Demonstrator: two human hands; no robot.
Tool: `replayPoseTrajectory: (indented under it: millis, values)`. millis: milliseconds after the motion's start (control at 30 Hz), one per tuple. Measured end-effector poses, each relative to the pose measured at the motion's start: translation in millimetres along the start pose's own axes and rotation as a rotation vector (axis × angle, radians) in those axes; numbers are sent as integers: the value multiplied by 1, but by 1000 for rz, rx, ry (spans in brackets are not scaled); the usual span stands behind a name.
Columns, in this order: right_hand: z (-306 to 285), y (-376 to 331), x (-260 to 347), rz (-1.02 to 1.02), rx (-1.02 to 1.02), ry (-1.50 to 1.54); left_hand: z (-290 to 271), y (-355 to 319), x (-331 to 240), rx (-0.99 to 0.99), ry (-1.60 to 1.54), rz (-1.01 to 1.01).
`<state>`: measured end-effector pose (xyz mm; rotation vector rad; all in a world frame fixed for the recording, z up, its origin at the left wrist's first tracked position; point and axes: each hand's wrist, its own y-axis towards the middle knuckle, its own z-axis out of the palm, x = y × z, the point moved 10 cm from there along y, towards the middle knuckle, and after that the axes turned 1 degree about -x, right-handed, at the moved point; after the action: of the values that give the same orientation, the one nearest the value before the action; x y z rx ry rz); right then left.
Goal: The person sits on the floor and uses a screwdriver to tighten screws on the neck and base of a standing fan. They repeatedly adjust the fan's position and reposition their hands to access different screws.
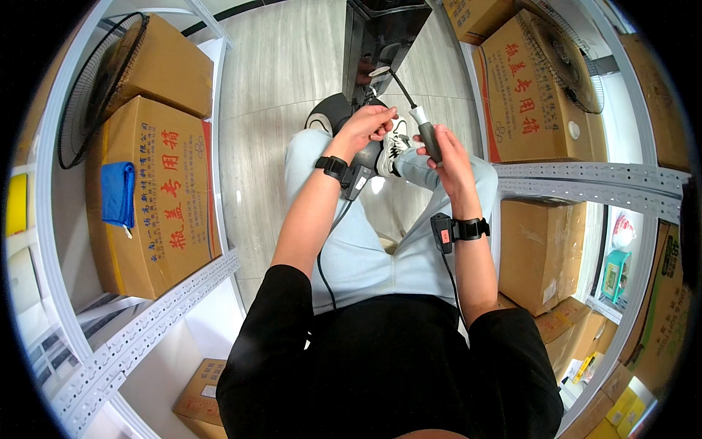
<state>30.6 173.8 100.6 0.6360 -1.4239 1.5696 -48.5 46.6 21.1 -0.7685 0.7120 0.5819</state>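
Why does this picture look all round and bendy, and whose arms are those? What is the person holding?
The picture comes from a small camera worn on a person's head, looking down. Its lens sees very wide, so straight things like the shelf rails bend near the edges.

The two arms coming from the bottom are that person's own. Each wrist wears a black band with a little box and a cable.

The right hand grips a screwdriver with a grey and black handle, its thin shaft pointing up toward a dark machine standing on the floor. The left hand reaches just beside the screwdriver's handle; what it pinches is too small to tell.

The person sits with one leg crossed over the other, a white shoe near the hands. Cardboard boxes fill the shelves on both sides.
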Motion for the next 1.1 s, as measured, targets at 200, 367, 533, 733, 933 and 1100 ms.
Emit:
replayPoseTrajectory:
  millis: [200,367,533,733,933,1100]
  values:
    - [-7,1,0,-59,-93,-73,-12,3,7,-48,0,-8]
    - [-5,2,-9,38,-20,22,-16,1,7,-64,-12,-13]
    - [-12,6,-8,-72,-106,-48,-18,-3,5,-88,-44,-20]
    - [-10,6,-7,-12,-28,2,-17,-3,4,-78,-62,-20]
    - [-7,3,2,-46,-51,-28,-17,-2,5,-72,-71,-1]
    - [2,2,-2,-62,-9,-91,-16,-2,5,-65,-86,-1]
